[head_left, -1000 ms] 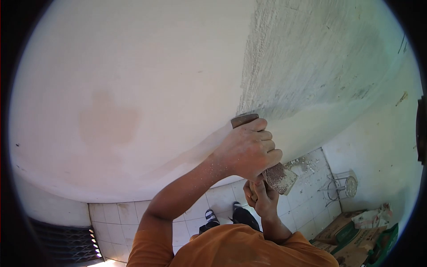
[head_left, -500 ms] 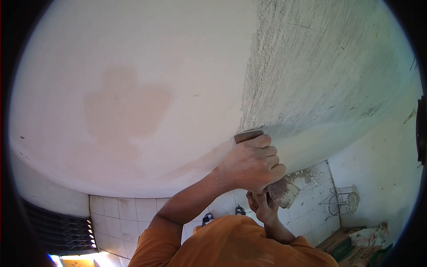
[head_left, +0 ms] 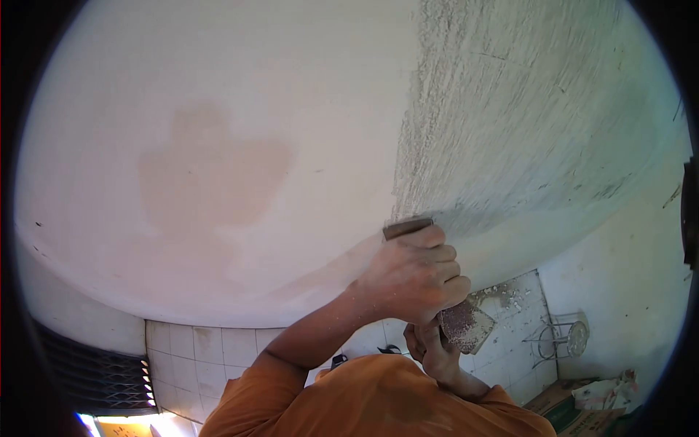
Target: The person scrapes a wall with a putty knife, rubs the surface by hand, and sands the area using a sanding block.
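My left hand (head_left: 411, 280) is closed in a fist around a scraper, its wide dark blade (head_left: 408, 228) against the wall (head_left: 335, 95). The blade sits at the lower left corner of a rough, grey, scratched patch (head_left: 502, 109); the wall to its left is smooth and cream. The scraper's handle is hidden in my fist. Lower and to the right, my right hand (head_left: 435, 351) is closed on the handle of a second scraper (head_left: 468, 328). White crumbs lie on its broad blade, which is held away from the wall under my left hand.
White flakes (head_left: 513, 291) litter the tiled floor (head_left: 218, 346) at the wall's foot. A round-topped metal stool (head_left: 575, 339) stands by the right-hand wall, with a cardboard box (head_left: 582, 419) nearer me. A dark folding gate (head_left: 91, 371) is at lower left.
The view has tilted slightly, so the wall marks sit a little lower. Both scrapers appear slightly lower, and the right-hand one is turned a bit. Both hands keep their hold.
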Tool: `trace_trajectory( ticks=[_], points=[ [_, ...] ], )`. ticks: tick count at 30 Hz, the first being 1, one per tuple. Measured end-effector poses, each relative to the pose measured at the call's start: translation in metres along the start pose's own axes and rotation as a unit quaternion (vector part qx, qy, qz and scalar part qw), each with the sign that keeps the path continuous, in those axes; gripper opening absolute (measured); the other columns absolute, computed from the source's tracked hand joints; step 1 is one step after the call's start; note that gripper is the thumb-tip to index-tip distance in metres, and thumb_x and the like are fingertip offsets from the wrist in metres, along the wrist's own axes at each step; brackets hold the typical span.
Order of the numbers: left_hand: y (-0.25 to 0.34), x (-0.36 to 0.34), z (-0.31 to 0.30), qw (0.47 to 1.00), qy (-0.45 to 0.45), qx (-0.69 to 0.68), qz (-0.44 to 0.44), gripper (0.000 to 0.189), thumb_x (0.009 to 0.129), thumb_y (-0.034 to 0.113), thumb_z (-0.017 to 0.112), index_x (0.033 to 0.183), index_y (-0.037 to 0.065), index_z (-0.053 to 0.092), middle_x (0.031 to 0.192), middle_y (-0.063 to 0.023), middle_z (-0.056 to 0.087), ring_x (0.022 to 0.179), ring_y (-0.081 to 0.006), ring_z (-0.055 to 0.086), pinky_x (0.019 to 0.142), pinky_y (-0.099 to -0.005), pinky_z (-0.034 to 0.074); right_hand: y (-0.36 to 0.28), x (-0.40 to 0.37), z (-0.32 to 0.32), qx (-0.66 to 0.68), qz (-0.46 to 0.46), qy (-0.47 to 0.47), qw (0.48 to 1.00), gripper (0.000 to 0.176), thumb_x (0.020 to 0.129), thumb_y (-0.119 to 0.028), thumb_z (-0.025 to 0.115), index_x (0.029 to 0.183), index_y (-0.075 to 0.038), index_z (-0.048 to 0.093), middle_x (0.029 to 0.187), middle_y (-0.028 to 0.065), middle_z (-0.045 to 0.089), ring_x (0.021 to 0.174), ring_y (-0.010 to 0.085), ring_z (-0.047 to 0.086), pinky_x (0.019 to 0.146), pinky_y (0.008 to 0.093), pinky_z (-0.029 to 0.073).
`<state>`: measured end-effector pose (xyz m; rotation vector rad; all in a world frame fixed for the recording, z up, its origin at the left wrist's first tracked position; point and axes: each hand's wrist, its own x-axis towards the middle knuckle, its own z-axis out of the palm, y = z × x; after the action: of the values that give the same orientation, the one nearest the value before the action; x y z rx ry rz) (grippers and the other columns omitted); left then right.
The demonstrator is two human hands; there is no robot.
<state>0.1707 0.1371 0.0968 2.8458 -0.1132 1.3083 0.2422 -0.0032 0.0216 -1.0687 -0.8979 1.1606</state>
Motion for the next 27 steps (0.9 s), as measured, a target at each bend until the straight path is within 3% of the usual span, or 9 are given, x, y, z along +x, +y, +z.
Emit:
trace_trajectory(
  ticks=[1,3,6,7,9,19,21,23,27],
  points=[
    [-0.002,0.011,-0.011,1.0,0.007,0.004,0.014,0.015,0.057,0.025,0.057,0.056,0.015,0.046,0.055,0.0038,0.044,0.06,-0.0137,0.05,0.065,-0.026,0.04,0.001,-0.001,-0.003,-0.02,-0.067,-0.007,0.998,0.041,0.099,-0.034,0.041,0.066,-0.011,0.039,0.049,-0.0024,0.032,0.037,0.007,0.025,0.034,0.0231,0.018],
    [-0.005,0.03,-0.029,0.999,0.013,0.003,0.035,0.014,0.058,0.025,0.057,0.057,0.015,0.048,0.055,0.0032,0.045,0.06,-0.0135,0.05,0.064,-0.0266,0.041,-0.027,-0.002,0.005,-0.04,-0.024,0.014,0.999,0.042,0.099,-0.036,0.04,0.066,-0.011,0.039,0.049,-0.0021,0.032,0.037,0.0072,0.026,0.034,0.0229,0.019],
    [0.0,0.01,-0.005,1.0,0.02,-0.007,0.016,0.014,0.058,0.025,0.057,0.057,0.015,0.047,0.055,0.0033,0.044,0.06,-0.0133,0.05,0.064,-0.0275,0.041,-0.013,-0.002,-0.001,-0.133,-0.071,-0.007,0.989,0.042,0.099,-0.037,0.038,0.067,-0.009,0.04,0.049,-0.0014,0.033,0.037,0.0076,0.028,0.034,0.0232,0.02],
    [0.004,0.004,-0.005,1.0,-0.01,-0.015,-0.019,0.015,0.059,0.025,0.057,0.057,0.015,0.047,0.055,0.003,0.045,0.06,-0.0133,0.05,0.066,-0.0277,0.042,-0.006,-0.007,-0.001,-0.101,-0.04,-0.002,0.994,0.042,0.099,-0.037,0.038,0.068,-0.009,0.041,0.05,-0.001,0.034,0.037,0.0078,0.028,0.034,0.0232,0.02],
    [-0.003,0.018,-0.015,1.0,0.0,-0.013,0.019,0.014,0.06,0.025,0.057,0.057,0.015,0.048,0.055,0.003,0.045,0.06,-0.0138,0.05,0.066,-0.0275,0.042,-0.026,-0.008,0.006,-0.087,0.042,0.018,0.995,0.042,0.099,-0.037,0.039,0.069,-0.008,0.041,0.051,0.0,0.035,0.037,0.0088,0.029,0.034,0.0234,0.022],
    [-0.003,0.032,-0.033,1.0,-0.009,-0.013,0.022,0.014,0.06,0.026,0.057,0.056,0.014,0.05,0.055,0.0027,0.048,0.059,-0.0136,0.051,0.066,-0.0269,0.041,-0.032,-0.002,0.008,-0.026,-0.011,-0.01,1.0,0.041,0.099,-0.036,0.041,0.069,-0.008,0.041,0.051,0.0001,0.033,0.04,0.0089,0.032,0.036,0.0242,0.024],
    [0.001,0.028,-0.028,1.0,-0.019,-0.019,0.015,0.014,0.06,0.026,0.057,0.056,0.014,0.05,0.055,0.0028,0.048,0.059,-0.0135,0.051,0.066,-0.0269,0.041,-0.053,0.0,0.011,-0.113,0.076,-0.029,0.99,0.043,0.099,-0.038,0.04,0.067,-0.009,0.04,0.051,-0.0013,0.032,0.04,0.0086,0.032,0.036,0.0237,0.025],
    [0.002,0.012,-0.014,1.0,-0.012,-0.015,0.002,0.015,0.059,0.026,0.057,0.055,0.014,0.048,0.054,0.0026,0.046,0.058,-0.0133,0.05,0.065,-0.0269,0.04,-0.02,-0.009,0.004,-0.077,0.058,-0.02,0.995,0.045,0.098,-0.041,0.039,0.068,-0.008,0.042,0.051,-0.0015,0.033,0.04,0.0085,0.032,0.036,0.024,0.024],
    [0.001,0.021,-0.024,0.998,0.01,-0.066,0.017,0.015,0.057,0.024,0.057,0.053,0.015,0.046,0.052,0.0021,0.042,0.055,-0.0134,0.049,0.065,-0.0268,0.04,-0.033,-0.017,0.006,-0.096,0.092,-0.039,0.99,0.046,0.098,-0.044,0.036,0.066,-0.01,0.041,0.049,-0.0027,0.032,0.041,0.0079,0.033,0.036,0.0238,0.022]
  ],
)
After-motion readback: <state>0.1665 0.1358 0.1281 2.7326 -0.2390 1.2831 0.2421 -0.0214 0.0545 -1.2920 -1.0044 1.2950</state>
